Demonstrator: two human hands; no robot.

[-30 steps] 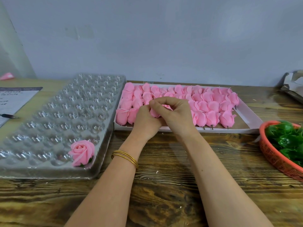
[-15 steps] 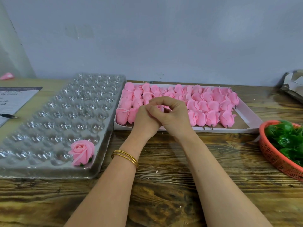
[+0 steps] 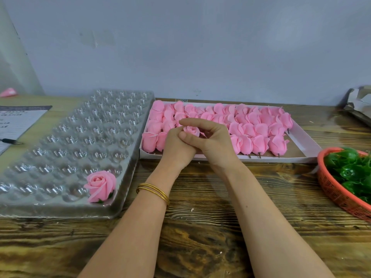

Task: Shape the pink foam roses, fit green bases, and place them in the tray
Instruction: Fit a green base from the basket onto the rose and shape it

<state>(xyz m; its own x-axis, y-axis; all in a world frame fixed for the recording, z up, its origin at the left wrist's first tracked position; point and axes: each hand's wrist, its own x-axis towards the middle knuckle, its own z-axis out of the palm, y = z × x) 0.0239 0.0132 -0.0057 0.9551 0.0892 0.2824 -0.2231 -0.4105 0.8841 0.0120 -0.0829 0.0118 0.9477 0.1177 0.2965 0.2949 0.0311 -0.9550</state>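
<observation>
Two hands meet over the near edge of the white box (image 3: 305, 137), with one pink foam rose (image 3: 192, 131) caught between them. The left hand (image 3: 176, 146) closes on the bloom from underneath, its fingertips mostly hidden. The right hand (image 3: 213, 141) wraps in from the other side, thumb lying across the left hand and forefinger arched over the petals. Only a small pink spiral peeks out between them. The held rose sits above the front row of unshaped roses (image 3: 251, 125), which fill the box in rows, a few dark stubs poking toward the person. One finished rose (image 3: 101, 185), a bit of green showing beneath it, rests in the near right corner cup of the clear plastic tray (image 3: 60, 137) on the left. Green bases (image 3: 349, 167) lie heaped in the orange basket (image 3: 337, 195) at the right edge of the wooden table (image 3: 200, 227). Gold bangles (image 3: 153, 190) ring the left wrist, and a pen (image 3: 11, 141) lies on a printed sheet (image 3: 14, 121) at far left.
</observation>
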